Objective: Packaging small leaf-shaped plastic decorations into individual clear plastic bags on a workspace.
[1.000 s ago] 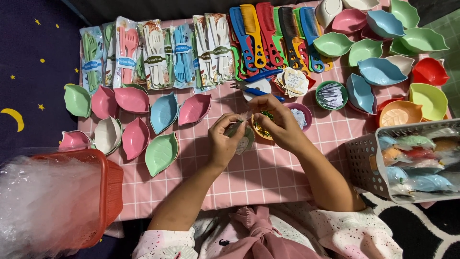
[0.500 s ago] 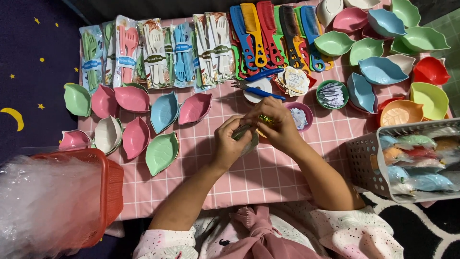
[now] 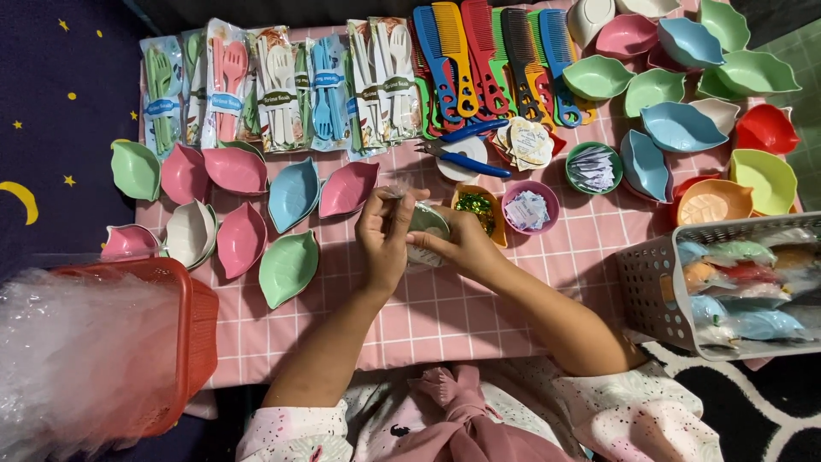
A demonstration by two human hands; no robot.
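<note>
Holding a small pale-green leaf-shaped plastic dish (image 3: 425, 224) in clear wrap above the pink checked tablecloth (image 3: 445, 316).
Left hand (image 3: 385, 239) and right hand (image 3: 462, 246) pinch its edges; likely light, stiff, slippery; grip the rim.

White floral-speckled sleeves (image 3: 637, 419), pink knotted scarf (image 3: 457, 415) (forearms bare).

Both hands, left hand (image 3: 382, 235) and right hand (image 3: 459, 246), grip small clear-wrapped green dish (image 3: 425, 224) above pink checked tablecloth (image 3: 445, 316). Leaf-shaped dishes (image 3: 289, 268) left of wrapped dish; grey basket (image 3: 658, 291) right; combs (image 3: 479, 56) beyond.
</note>
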